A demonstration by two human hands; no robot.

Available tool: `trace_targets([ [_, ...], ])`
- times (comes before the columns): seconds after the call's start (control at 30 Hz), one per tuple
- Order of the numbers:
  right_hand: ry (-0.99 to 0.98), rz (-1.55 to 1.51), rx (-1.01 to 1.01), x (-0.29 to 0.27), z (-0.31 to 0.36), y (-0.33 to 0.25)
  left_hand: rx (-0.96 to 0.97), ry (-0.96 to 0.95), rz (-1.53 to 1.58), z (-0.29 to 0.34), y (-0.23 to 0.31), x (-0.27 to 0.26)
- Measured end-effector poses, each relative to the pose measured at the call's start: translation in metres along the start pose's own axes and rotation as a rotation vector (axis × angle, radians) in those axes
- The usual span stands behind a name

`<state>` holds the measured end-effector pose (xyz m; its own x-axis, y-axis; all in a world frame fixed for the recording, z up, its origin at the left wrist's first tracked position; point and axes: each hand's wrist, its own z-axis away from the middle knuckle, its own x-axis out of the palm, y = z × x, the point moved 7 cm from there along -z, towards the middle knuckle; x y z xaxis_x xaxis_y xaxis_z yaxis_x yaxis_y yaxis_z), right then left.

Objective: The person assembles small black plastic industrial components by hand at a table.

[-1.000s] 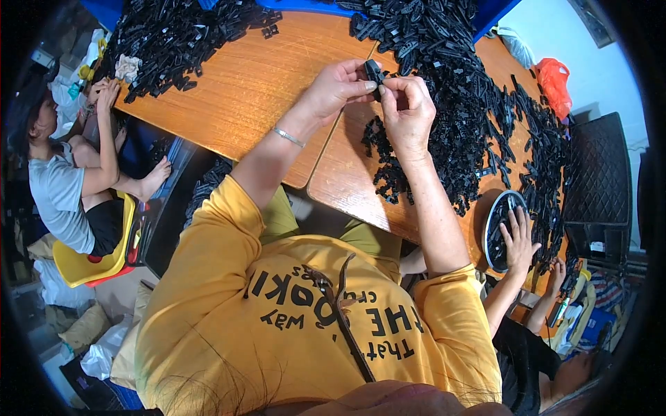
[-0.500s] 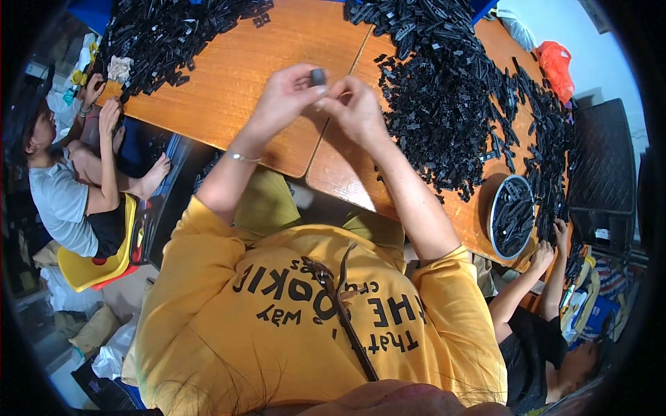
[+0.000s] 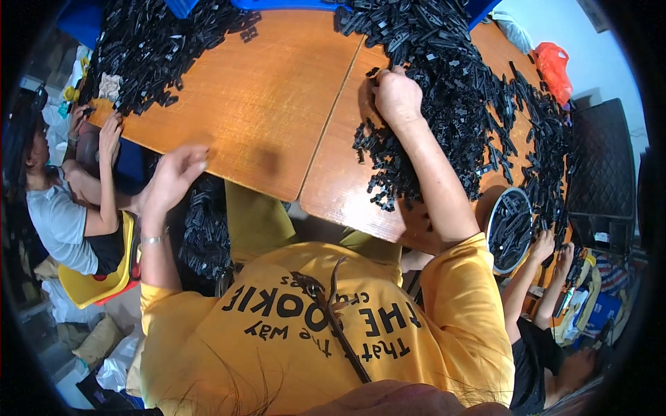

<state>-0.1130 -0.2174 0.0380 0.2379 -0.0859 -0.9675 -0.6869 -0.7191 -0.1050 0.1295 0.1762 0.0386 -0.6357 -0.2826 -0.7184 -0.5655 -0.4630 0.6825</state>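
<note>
My left hand [image 3: 179,172] is off the table's front edge, with its fingers stretched out and nothing visible in them. Below it, beneath table height, a heap of black plastic parts [image 3: 207,232] shows beside my leg. My right hand [image 3: 399,97] is at the left border of a big pile of small black plastic parts [image 3: 444,104]. Its fingers curl downward among the pieces, their tips mostly hidden, so what they pinch cannot be made out. A few small black pieces [image 3: 373,72] lie beside its fingertips.
The wooden table [image 3: 257,97] has a seam running across it. Another black heap [image 3: 149,52] lies at the far left. A round bowl [image 3: 510,229] of longer black parts stands at the right. One person sits at left; another person's hands [image 3: 544,246] work at right. A red bag [image 3: 553,69] lies behind.
My hands, which were together over the table with a small dark piece, have parted. The left moved down and left past the edge, no piece visible; the right moved to the pile.
</note>
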Motion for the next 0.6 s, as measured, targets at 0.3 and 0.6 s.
trace_targets([
  [0.3,-0.042,-0.039,-0.16,0.008,0.003,-0.016,0.856,0.267,-0.272,-0.23,0.25,0.143],
  [0.6,-0.06,-0.14,-0.15,0.009,0.007,-0.014,0.835,0.242,-0.509,-0.313,0.294,0.222],
])
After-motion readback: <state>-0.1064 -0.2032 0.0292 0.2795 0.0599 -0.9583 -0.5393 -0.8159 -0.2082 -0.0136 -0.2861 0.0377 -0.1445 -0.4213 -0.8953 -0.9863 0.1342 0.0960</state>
